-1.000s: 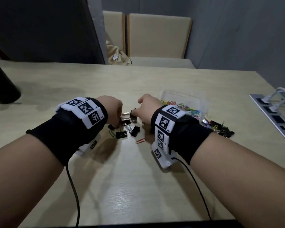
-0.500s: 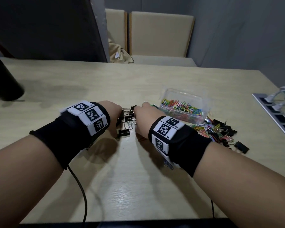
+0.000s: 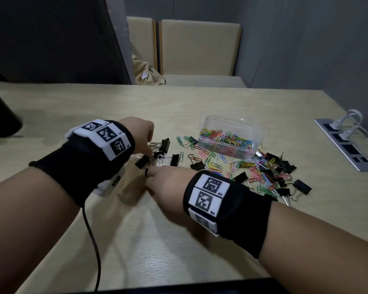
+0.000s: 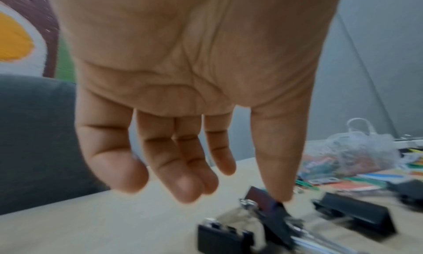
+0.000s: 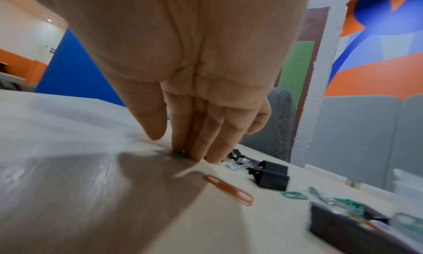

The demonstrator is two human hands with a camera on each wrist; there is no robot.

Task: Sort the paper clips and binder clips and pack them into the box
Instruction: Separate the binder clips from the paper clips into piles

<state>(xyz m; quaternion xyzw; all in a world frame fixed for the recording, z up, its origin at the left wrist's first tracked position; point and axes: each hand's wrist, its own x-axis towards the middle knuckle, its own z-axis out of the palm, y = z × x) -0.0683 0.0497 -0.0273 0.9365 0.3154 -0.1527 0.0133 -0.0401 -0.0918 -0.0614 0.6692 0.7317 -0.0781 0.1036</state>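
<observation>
A clear plastic box (image 3: 227, 136) holds several coloured paper clips. Loose paper clips and black binder clips (image 3: 263, 172) lie spread to its right and front. A small group of binder clips (image 3: 164, 151) lies left of the box. My left hand (image 3: 148, 145) hangs open over that group, its thumb tip touching one binder clip (image 4: 265, 201). My right hand (image 3: 153, 177) lies nearer to me, with straight fingers (image 5: 196, 149) pressing a green paper clip (image 5: 179, 154) onto the table. An orange paper clip (image 5: 228, 189) and a binder clip (image 5: 272, 175) lie just beside it.
A recessed power strip (image 3: 346, 145) with a white plug and cable sits at the table's right edge. A dark round object (image 3: 0, 115) stands at the far left. Two beige chairs (image 3: 200, 49) stand beyond the table. A black cable (image 3: 91, 230) trails from my left wrist.
My right hand has drawn back from the binder clip group toward me and flattened its fingers on the table. The left hand stays at the binder clips with its fingers now loose.
</observation>
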